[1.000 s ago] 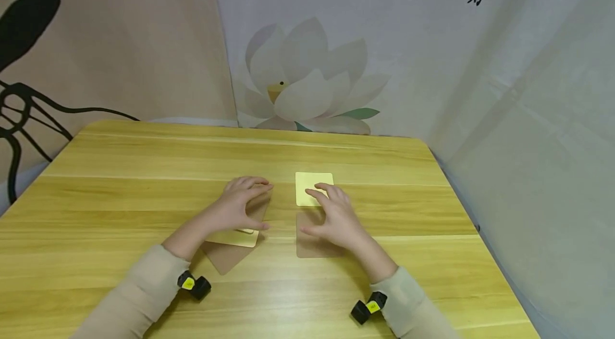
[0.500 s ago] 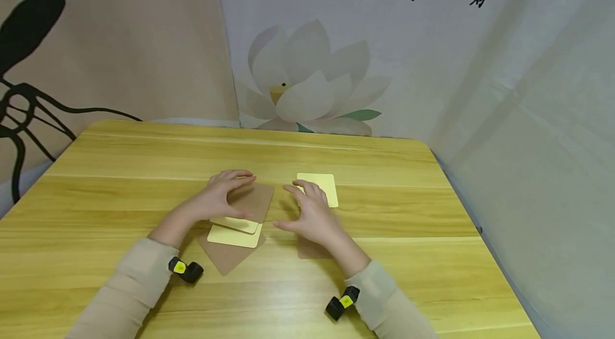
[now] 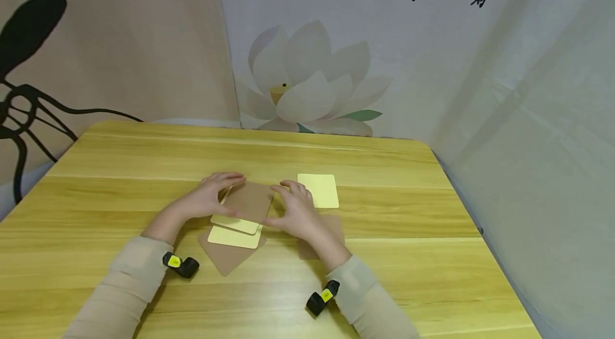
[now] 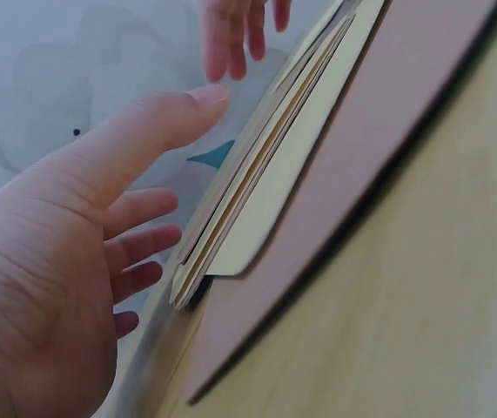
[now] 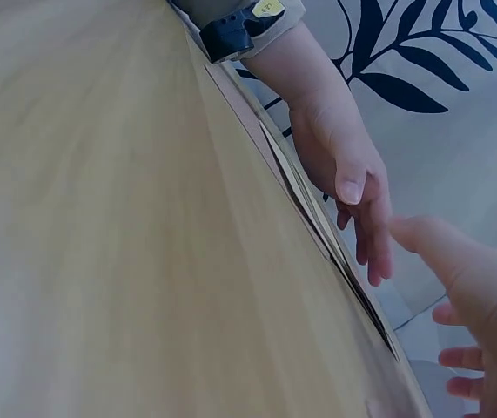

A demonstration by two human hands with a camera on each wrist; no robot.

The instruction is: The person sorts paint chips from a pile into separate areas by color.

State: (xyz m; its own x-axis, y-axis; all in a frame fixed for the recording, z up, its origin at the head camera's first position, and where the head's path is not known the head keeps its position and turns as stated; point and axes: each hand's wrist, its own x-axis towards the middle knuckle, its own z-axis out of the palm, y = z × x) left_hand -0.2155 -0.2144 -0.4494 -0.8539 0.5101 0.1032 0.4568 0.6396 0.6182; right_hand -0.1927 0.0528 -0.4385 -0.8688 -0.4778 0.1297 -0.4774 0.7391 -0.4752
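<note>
Two hands are framing a loose pile of cards (image 3: 237, 224) on the wooden table (image 3: 442, 285). The left hand (image 3: 211, 199) is curving along the pile's left side with thumb and fingers spread apart; the right hand (image 3: 295, 210) is facing it from the right, thumb and fingers parted too, near the edge of the top brown card (image 3: 250, 201). Whether any fingertips are touching that card, I cannot tell. Two yellow cards (image 3: 233, 237) are overlapping and showing from under it, and a bottom brown card (image 3: 226, 259) is poking a corner out beneath them. A separate yellow card (image 3: 323, 190) is lying just beyond the right hand, while a separate brown card (image 3: 335, 226) is lying partly hidden under the right forearm (image 3: 329, 248).
</note>
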